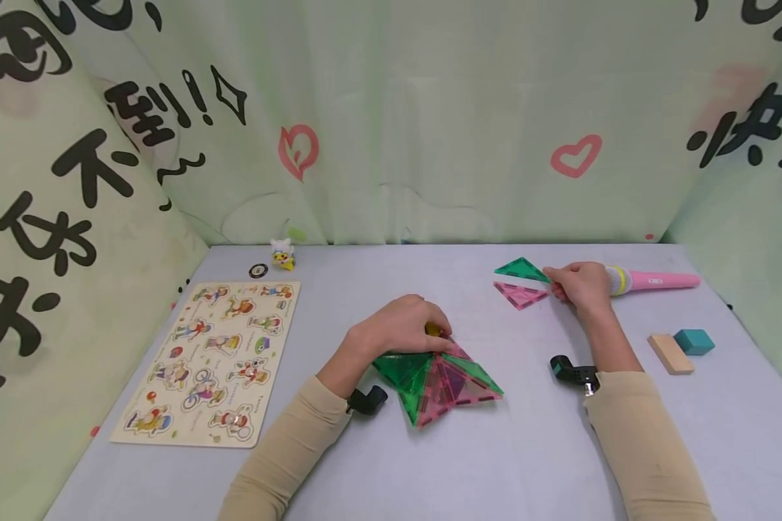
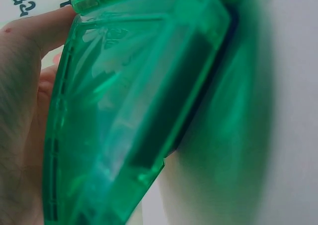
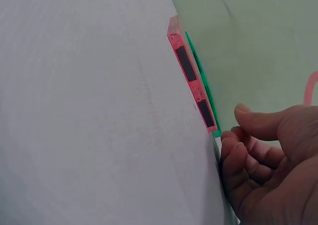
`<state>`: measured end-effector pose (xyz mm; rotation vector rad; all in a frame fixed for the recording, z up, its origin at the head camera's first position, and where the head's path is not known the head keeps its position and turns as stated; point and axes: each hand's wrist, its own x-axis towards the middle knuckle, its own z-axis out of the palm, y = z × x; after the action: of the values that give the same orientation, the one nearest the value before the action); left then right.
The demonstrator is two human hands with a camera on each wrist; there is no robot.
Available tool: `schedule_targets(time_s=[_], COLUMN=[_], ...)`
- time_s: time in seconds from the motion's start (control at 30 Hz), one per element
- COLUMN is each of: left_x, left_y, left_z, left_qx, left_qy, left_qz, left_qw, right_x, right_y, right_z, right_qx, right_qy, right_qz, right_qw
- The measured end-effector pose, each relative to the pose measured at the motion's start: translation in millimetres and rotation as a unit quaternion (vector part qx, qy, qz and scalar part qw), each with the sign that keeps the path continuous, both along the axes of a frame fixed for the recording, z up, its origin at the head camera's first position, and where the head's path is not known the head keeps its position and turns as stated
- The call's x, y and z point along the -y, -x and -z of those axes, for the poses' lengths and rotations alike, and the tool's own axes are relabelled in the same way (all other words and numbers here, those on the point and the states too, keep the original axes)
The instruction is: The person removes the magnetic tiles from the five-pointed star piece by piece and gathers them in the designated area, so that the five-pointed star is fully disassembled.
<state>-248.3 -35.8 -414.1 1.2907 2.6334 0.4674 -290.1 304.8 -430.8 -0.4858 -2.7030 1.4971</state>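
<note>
My left hand (image 1: 409,322) holds the top of a structure of magnetic tiles (image 1: 439,383), made of see-through green and pink triangles, on the table. A small yellow part shows between its fingers. In the left wrist view a green tile (image 2: 114,111) fills the middle, with the thumb and fingers of that hand (image 2: 22,96) at its left edge. My right hand (image 1: 583,284) is at the near end of a loose green triangle tile (image 1: 523,269), fingers bent, thumb (image 3: 261,121) apart from them. A loose pink triangle tile (image 1: 520,295) lies just in front of the green one.
A pink toy microphone (image 1: 665,281) lies right of my right hand. Wooden blocks, one tan (image 1: 670,353) and one teal (image 1: 694,341), sit at the right. A picture puzzle board (image 1: 211,362) lies left, with a small figurine (image 1: 283,255) and a black ring (image 1: 258,270) behind.
</note>
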Motion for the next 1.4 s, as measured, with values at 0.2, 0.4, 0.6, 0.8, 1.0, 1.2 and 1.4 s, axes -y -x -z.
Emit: schedule_targets(time_s=[0.2,0.4,0.6,0.8,1.0,1.2,1.4], left_x=[0,5,12,15,16,17,17], left_y=[0.8,1.1,-0.9,-2.3,-2.1,-2.2,-3.6], left_z=[0.2,-3.0,-7.3,-10.0,-11.5,-12.2,-11.8], left_qx=[-0.001,0.003,0.022,0.049,0.062,0.077,0.09], left_qy=[-0.003,-0.008,0.005,0.014,0.015,0.003,-0.01], left_qz=[0.001,-0.005,-0.017,-0.011,-0.009,-0.027,-0.038], left_qw=[1.0,1.0,0.9996,0.9986,0.9979,0.9967,0.9951], right_x=[-2,0,11,33,60,85,105], right_y=[-1.7,-4.3,-9.3,-15.2,-20.6,-27.4,-33.7], right_z=[-1.2,-7.1,-18.5,-29.3,-35.6,-28.7,-20.2], right_qx=[-0.004,-0.008,-0.015,-0.013,0.008,0.045,0.07], right_qy=[0.005,-0.009,-0.038,-0.038,0.02,0.004,0.007], right_qz=[-0.005,-0.025,-0.059,-0.105,-0.207,-0.307,-0.358], right_qw=[1.0,1.0,0.997,0.994,0.978,0.951,0.931])
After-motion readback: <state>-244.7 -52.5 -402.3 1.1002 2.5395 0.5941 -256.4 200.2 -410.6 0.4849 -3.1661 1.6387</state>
